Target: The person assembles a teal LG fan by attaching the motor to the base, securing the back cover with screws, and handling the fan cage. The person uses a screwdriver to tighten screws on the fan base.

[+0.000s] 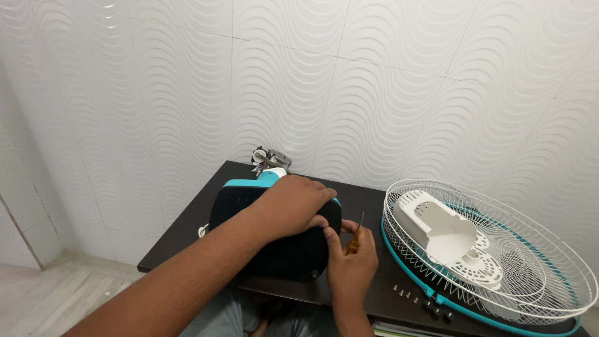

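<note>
Fan base: the black, rounded fan base (284,249) with teal trim stands tilted on the dark desk (368,206), directly under the left hand and just left of the right hand.
Left hand: the left hand (293,206) lies palm-down over the base's upper right edge, fingers curled loosely around it.
Right hand: the right hand (350,262) is closed around a screwdriver (355,238) with an orange handle, its shaft pointing up; the thumb touches the base's side.
Motor part: a grey metal motor assembly (268,159) sticks up beyond the left hand.
Fan grilles: white wire grilles (530,268) with a teal rim, holding a white plastic cover (437,228), lie right of the right hand.
Screws: small screws (405,294) rest near the right hand, beside the grilles.
</note>
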